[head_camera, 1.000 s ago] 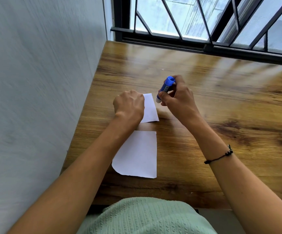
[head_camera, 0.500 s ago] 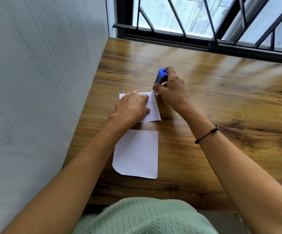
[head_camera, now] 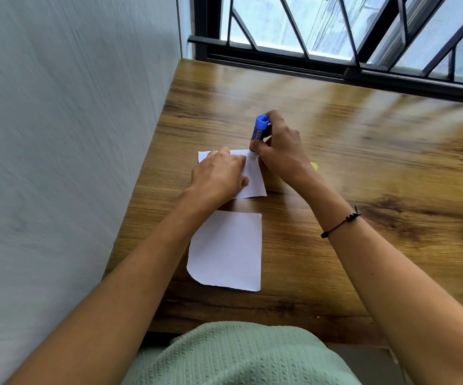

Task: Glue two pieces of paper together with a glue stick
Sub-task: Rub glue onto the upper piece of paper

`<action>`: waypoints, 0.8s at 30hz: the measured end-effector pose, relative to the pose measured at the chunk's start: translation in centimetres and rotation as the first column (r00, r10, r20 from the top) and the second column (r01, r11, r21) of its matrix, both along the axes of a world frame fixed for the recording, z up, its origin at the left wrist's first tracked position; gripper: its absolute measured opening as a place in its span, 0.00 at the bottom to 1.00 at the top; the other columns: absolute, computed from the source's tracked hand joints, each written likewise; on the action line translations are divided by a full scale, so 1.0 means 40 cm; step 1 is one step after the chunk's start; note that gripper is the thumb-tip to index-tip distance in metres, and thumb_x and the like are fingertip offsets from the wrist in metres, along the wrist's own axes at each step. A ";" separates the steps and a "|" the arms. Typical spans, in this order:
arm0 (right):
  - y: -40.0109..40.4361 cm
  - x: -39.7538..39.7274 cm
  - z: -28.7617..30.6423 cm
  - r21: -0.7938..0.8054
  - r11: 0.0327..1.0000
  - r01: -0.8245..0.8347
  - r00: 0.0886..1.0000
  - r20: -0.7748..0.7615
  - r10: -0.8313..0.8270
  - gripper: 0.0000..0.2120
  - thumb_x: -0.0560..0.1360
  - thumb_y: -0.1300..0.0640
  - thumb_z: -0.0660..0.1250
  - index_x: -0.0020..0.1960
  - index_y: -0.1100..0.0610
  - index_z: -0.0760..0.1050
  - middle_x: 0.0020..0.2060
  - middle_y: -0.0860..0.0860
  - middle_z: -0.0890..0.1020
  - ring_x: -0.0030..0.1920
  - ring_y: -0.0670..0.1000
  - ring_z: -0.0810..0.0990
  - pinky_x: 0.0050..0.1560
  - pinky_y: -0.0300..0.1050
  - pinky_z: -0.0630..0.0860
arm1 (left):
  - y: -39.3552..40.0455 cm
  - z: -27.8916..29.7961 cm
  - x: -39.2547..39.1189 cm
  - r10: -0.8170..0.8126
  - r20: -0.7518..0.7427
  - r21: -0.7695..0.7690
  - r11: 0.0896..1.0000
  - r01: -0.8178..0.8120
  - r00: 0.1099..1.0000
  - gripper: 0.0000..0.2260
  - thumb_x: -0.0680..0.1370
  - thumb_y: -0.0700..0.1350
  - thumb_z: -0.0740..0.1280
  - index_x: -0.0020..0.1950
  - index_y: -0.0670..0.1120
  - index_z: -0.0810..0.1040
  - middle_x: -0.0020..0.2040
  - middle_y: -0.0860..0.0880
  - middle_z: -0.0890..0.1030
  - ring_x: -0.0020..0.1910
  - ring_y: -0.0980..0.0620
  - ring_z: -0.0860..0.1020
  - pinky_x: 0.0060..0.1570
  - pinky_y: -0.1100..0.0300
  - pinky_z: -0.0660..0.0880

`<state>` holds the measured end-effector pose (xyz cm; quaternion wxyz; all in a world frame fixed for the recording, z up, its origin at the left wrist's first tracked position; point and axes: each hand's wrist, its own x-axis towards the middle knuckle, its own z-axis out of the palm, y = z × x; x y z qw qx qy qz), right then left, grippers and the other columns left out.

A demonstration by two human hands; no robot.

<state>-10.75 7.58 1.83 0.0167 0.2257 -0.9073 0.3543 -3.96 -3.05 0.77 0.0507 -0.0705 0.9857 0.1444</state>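
1. Two paper sheets lie on the desk (head_camera: 335, 151): far sheet (head_camera: 253, 179), near sheet (head_camera: 226, 251).
2. Left hand (head_camera: 219, 175) rests flat on the far sheet.
3. Right hand (head_camera: 280, 148) grips one glue stick (head_camera: 258, 133), tip on the far sheet's top right corner.

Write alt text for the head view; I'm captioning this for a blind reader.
A right hand presses a blue glue stick onto the far paper, which the left hand holds flat on a wooden table. A second paper lies nearer, apart from the first.
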 end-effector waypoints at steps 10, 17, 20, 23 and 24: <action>0.048 0.067 -0.004 0.004 1.000 0.027 0.999 0.043 -0.027 0.16 0.70 0.62 0.65 0.56 0.60 0.67 0.41 0.58 0.78 0.42 0.60 0.77 0.44 0.53 0.73 | 0.002 0.006 -0.012 0.016 0.033 -0.021 1.000 -0.015 0.999 0.20 0.76 0.52 0.62 0.67 0.47 0.69 0.59 0.42 0.72 0.60 0.42 0.71 0.52 0.51 0.70; 0.093 0.117 -0.007 -0.038 0.999 0.024 0.997 0.072 -0.021 0.16 0.70 0.63 0.66 0.56 0.59 0.67 0.43 0.56 0.79 0.40 0.58 0.78 0.44 0.51 0.75 | 0.008 0.021 -0.033 0.080 0.031 -0.046 0.996 -0.078 0.996 0.17 0.78 0.48 0.61 0.63 0.41 0.71 0.61 0.39 0.72 0.61 0.39 0.72 0.53 0.50 0.70; 0.104 0.119 -0.011 -0.085 0.994 0.067 0.995 0.078 -0.060 0.15 0.70 0.62 0.66 0.55 0.58 0.68 0.45 0.55 0.81 0.38 0.55 0.78 0.41 0.44 0.71 | 0.011 0.032 -0.033 0.080 0.034 -0.078 0.994 -0.077 0.996 0.13 0.77 0.40 0.60 0.59 0.37 0.72 0.61 0.37 0.74 0.60 0.38 0.73 0.51 0.51 0.71; 0.101 0.114 -0.010 -0.143 0.984 0.107 0.991 0.090 -0.094 0.14 0.70 0.62 0.66 0.55 0.58 0.68 0.45 0.54 0.82 0.36 0.52 0.78 0.42 0.45 0.73 | 0.017 0.038 -0.028 0.042 0.076 -0.128 0.991 -0.032 0.996 0.11 0.76 0.37 0.60 0.57 0.36 0.73 0.59 0.36 0.74 0.59 0.38 0.73 0.49 0.52 0.70; 0.097 0.112 -0.009 -0.158 0.980 0.117 0.990 0.092 -0.104 0.14 0.70 0.62 0.66 0.55 0.58 0.68 0.44 0.54 0.82 0.35 0.51 0.78 0.43 0.45 0.73 | 0.020 0.039 -0.025 0.036 0.076 -0.157 0.987 -0.024 0.996 0.11 0.77 0.38 0.60 0.58 0.37 0.73 0.60 0.37 0.74 0.59 0.38 0.73 0.50 0.52 0.71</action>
